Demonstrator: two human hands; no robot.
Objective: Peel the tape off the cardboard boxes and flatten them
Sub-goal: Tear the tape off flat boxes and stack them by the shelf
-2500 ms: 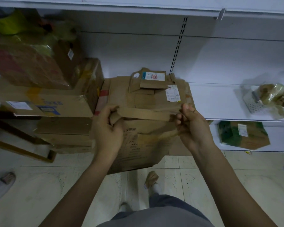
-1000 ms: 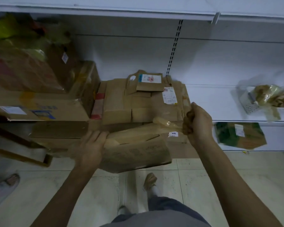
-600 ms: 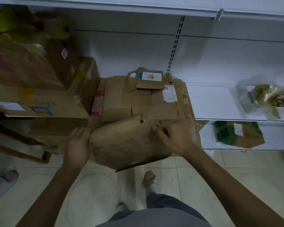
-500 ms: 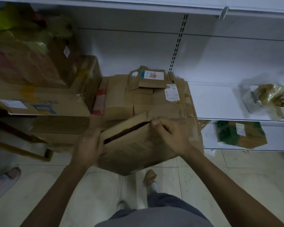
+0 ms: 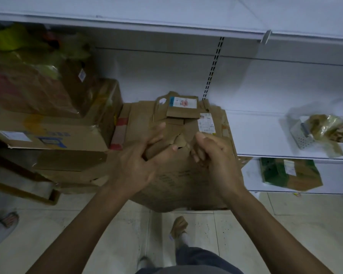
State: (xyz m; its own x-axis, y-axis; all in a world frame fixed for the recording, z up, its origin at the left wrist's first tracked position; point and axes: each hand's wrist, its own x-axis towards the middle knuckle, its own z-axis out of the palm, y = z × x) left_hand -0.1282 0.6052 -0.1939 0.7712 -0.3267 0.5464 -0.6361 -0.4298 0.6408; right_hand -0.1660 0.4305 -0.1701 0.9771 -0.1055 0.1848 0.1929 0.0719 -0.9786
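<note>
I hold a worn brown cardboard box [image 5: 183, 184] in front of the shelf, above the floor. My left hand [image 5: 136, 165] grips its top flap from the left, fingers stretched over the flap and thumb under it. My right hand [image 5: 216, 155] grips the top edge on the right with curled fingers. Between the hands a crumpled brown bit [image 5: 180, 140] sticks up from the edge; I cannot tell whether it is tape or torn cardboard. Behind the box a stack of flattened boxes [image 5: 141, 119] with white labels lies on the shelf.
Large taped boxes [image 5: 53, 135] are piled at the left. The white shelf [image 5: 261, 135] carries a perforated basket [image 5: 303, 135] with crumpled tape scraps at the right. A green-brown box [image 5: 289, 175] lies under the shelf. Another person's sandalled foot [image 5: 2, 228] is at the lower left.
The tape strip I was pulling with my right hand is gone from it. Both hands have come together at the box's top edge, and the box now hangs flatter.
</note>
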